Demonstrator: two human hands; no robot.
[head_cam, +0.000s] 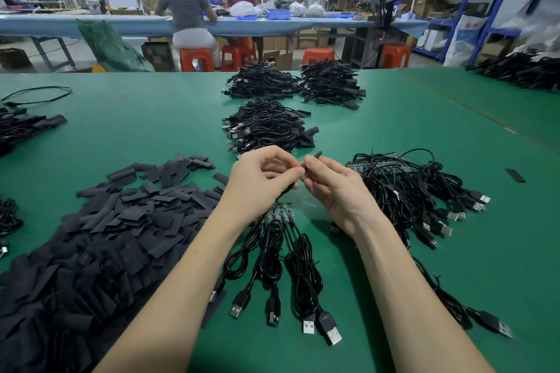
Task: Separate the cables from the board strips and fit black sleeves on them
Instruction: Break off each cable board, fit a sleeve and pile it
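Cables [274, 254] fan out toward me on the green table [409, 118], their far ends joined to a board strip [280, 209] below my wrists. From the head view, my left hand [260, 179] pinches a thin cable end while my right hand [330, 182] pinches a black sleeve [313, 158], the two meeting fingertip to fingertip. I judge the sleeve light, soft and easily flattened, so hold it near its mouth; the cable is limp, so grip close to its tip. Loose sleeves [100, 230] lie heaped at left.
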